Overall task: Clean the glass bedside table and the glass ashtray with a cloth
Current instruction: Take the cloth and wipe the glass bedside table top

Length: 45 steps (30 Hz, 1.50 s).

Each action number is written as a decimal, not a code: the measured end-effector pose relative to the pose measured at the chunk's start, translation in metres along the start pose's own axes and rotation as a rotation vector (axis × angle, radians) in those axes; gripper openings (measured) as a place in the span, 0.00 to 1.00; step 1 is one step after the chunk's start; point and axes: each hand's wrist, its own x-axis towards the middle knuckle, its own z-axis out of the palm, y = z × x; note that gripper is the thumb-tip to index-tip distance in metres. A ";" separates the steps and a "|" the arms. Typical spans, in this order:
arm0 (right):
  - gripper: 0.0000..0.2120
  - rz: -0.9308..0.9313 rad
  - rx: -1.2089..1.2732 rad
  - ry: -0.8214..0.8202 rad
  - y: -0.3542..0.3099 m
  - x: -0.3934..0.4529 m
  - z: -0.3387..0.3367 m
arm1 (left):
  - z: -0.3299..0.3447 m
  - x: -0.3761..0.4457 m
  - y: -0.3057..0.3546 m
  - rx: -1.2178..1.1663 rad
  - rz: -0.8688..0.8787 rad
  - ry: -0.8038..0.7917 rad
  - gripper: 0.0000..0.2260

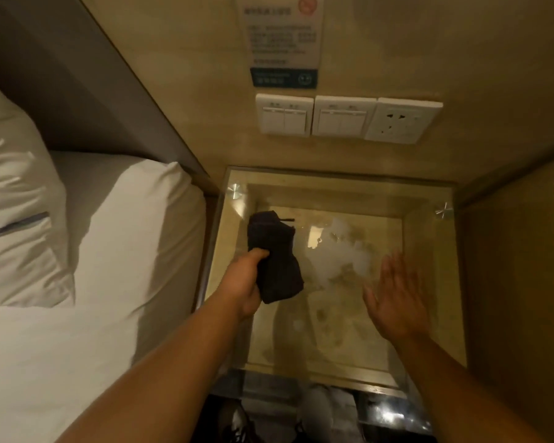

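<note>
Head view: the glass table (429,282) fills the lower centre of the frame, set in a corner between two beige walls, with the bed (125,251) along its left edge. A whitish, cloudy patch (339,260) is seen on the glass right of centre; whether it is smear, moisture or reflection cannot be told. Round metal fittings are noted at the two far corners. No ashtray can be made out on the top.

A dark cloth (275,263) is held bunched in the left hand (247,286), fingers closed round its middle, both ends hanging free over the left part of the glass. Contact between cloth and glass cannot be confirmed. The right hand (394,298) is spread wide and empty, palm inward, over the right part of the top; it appears blurred.

The step in hand is judged to be the wiping of the table top, with little of it yet finished. For the next move, the cloth would need to be pressed flat and carried rightward across the cloudy patch, then into the corners round the fittings.

Switch plates (314,115), a socket (400,119) and a printed notice (282,43) are noted on the far wall, upper centre. A pillow (16,193) lies at far left.
</note>
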 end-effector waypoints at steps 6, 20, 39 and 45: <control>0.37 0.005 0.017 0.031 0.001 0.003 0.002 | -0.020 0.054 0.087 0.901 0.637 0.395 0.16; 0.36 -0.013 0.020 0.141 0.001 0.000 0.006 | -0.021 0.160 0.106 1.912 1.121 0.155 0.28; 0.37 -0.004 0.027 0.145 0.000 0.000 0.006 | -0.031 0.166 0.099 1.906 1.183 0.047 0.23; 0.36 -0.010 0.024 0.188 0.002 -0.001 0.012 | -0.050 0.150 0.073 1.911 1.212 0.029 0.23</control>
